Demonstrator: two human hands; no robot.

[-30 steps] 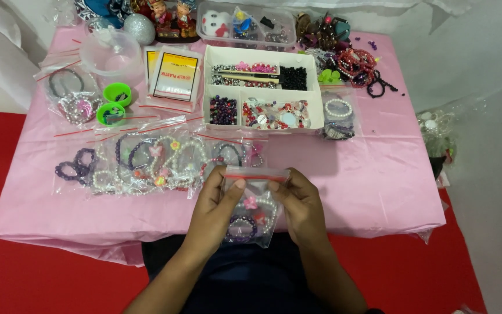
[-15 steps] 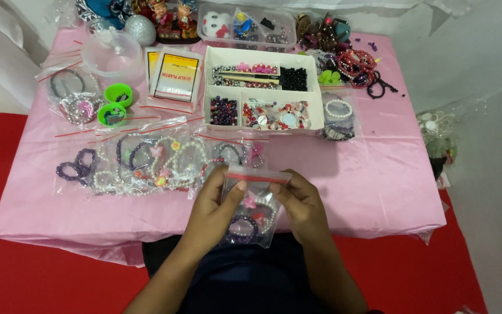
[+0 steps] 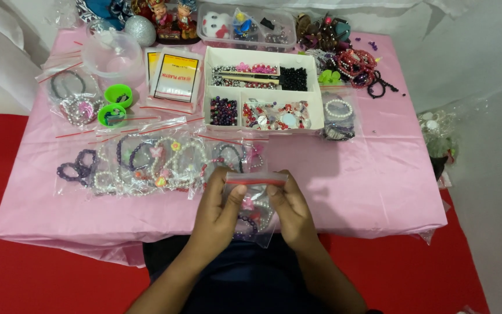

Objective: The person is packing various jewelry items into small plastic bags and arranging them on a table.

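Note:
Both of my hands hold one small clear zip bag (image 3: pixel 255 204) with a red seal strip, just past the near edge of the pink table (image 3: pixel 373 174). My left hand (image 3: pixel 221 210) pinches its left side and my right hand (image 3: pixel 289 210) its right side, thumbs near the seal. Inside the bag lie beaded bracelets, dark purple and white, with a pink charm. Right in front of my hands lies a row of similar filled bags (image 3: pixel 152 160) on the cloth.
A white divided box (image 3: pixel 262 90) of beads sits mid-table. Two green tape rolls (image 3: pixel 115 104), a clear round tub (image 3: pixel 111 53), yellow-labelled bag packs (image 3: pixel 175 75), a clear box (image 3: pixel 245 26), figurines and loose bracelets (image 3: pixel 355 64) line the back. Red floor surrounds the table.
My hands and the bag shifted slightly, with fingers working along the seal strip. Nothing else on the table moved.

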